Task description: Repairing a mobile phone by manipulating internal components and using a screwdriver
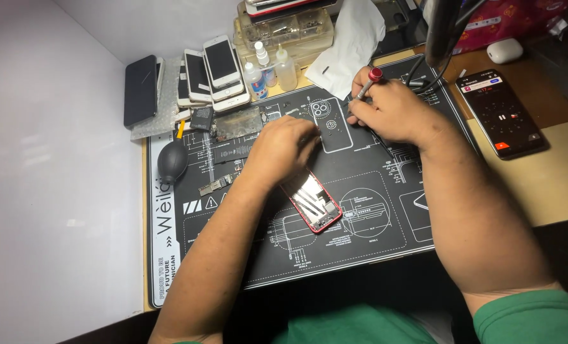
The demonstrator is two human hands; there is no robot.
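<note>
One opened red phone frame (312, 202) lies face-up near the middle of the black repair mat (360, 216), its upper end under my left hand (283, 151). Left hand rests on that end, fingers curled down on it; from this view I can't tell whether the grip is pinching the frame or a small part, only that it touches it. Right hand (392, 113) sits further back on the mat, well apart from the frame, grip closed around a thin screwdriver (367, 85) with a red cap, tip pointing down toward the mat by the printed phone outline. To do this well I'd judge: keep the left hand pressing the frame flat so it doesn't slide, keep the driver upright, light pressure, loose screws on the mat. Outward: loose boards and small parts (236, 124) lie left of the hands, a black air blower (172, 160) at the mat's left edge, a stack of phones (211, 73) and small dropper bottles (271, 67) behind, white cloth (351, 44) at the back, a lit phone (502, 113) on the bare surface (552, 178) at right.
</note>
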